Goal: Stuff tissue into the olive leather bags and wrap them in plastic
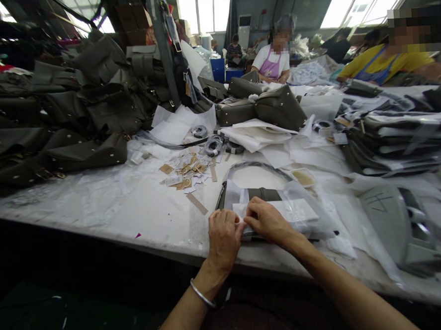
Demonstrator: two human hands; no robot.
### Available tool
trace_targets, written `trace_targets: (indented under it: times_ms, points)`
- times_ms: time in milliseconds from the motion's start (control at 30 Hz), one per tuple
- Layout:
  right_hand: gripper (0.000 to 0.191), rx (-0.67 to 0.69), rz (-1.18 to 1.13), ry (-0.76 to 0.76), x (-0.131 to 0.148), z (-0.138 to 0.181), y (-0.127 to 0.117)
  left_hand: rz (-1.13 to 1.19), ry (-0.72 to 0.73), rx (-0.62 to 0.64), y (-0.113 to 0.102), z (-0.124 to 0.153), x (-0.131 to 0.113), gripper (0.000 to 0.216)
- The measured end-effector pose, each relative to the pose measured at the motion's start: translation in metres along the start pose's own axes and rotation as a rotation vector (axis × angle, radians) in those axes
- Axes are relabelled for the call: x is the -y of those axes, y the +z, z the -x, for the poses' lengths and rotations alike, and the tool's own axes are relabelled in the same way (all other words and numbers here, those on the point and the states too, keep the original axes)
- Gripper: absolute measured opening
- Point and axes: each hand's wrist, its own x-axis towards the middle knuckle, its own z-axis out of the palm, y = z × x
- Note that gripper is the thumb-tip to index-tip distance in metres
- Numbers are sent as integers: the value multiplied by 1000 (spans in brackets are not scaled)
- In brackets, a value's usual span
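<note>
Silvery bangle point(200, 295) on left wrist point(212, 276)

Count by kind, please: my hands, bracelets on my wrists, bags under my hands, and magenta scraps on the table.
Left hand and right hand: 2
Bracelet: 1
Bag under your hands: 1
Magenta scrap: 1
Total: 5

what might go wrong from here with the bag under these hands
The bag lies near the table's front edge, so a tug from the left hand or right hand might drag it off. The clear wrap looks thin and could tear. The dish beside the bag might get knocked.
</note>
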Motion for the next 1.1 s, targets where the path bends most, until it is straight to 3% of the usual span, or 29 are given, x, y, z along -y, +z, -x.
trace_targets:
  times_ms: [100,200,300,467,600,667,767,867,967,1100]
  points:
    - [21,17,-6,18,2,-2,-3,29,201,-97,-5,11,-3,3]
    - [21,24,-4,16,1,-3,-4,-25,321,-54,-7,22,-5,19]
    - [20,38,38,35,-1,-5,-3,-95,322,37,-5,28,-6,33]
    - [14,-29,51,2,-3,-8,-2,-167,270,76,-4,27,-9,36]
    - [7,-213,-144,25,-12,14,-39,-196,250,105,-5,24,-12,35]
    - [18,-386,-150,156,-28,40,-75,-203,251,112,-5,24,-12,36]
    - [33,-630,26,455,-65,94,-139,-224,271,100,-4,24,-10,37]
    - [31,-715,245,756,-108,155,-190,-256,326,69,-2,24,-5,39]
    - [24,-663,189,987,-146,203,-211,-286,381,37,2,23,3,42]
    - [34,-559,-291,1050,-178,229,-202,-291,416,35,4,22,9,43]
